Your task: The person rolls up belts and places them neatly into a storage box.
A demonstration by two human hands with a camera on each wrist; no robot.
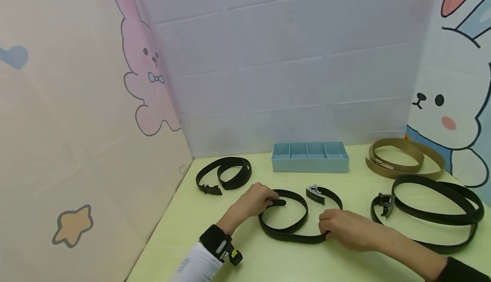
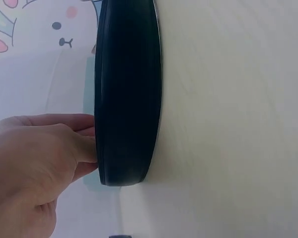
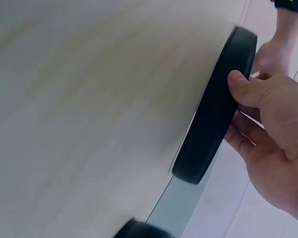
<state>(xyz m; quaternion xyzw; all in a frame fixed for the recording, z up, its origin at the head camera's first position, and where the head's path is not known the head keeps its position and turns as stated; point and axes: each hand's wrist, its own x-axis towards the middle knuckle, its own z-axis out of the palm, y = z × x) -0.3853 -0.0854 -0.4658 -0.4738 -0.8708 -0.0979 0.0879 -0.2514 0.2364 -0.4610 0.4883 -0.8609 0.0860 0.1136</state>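
A black belt (image 1: 303, 239) stands on its edge in a loose coil at the front middle of the table. My left hand (image 1: 255, 199) pinches the coil's left side, where the rounded tip of the strap pokes out past the fingers. In the left wrist view the strap (image 2: 126, 99) hides those fingertips. With thumb in front and fingers behind, my right hand (image 3: 278, 134) grips the strap to the right of the coil. From there the belt curves back behind this hand to a silver buckle (image 1: 315, 193), which lies between and beyond both hands.
At the back stands a light blue box (image 1: 310, 166) divided into compartments. Another coiled black belt (image 1: 239, 179) lies at the back left. On the right are a tan belt (image 1: 391, 172) and a larger black belt (image 1: 441, 219), close to my right forearm. Printed cloth walls enclose the table.
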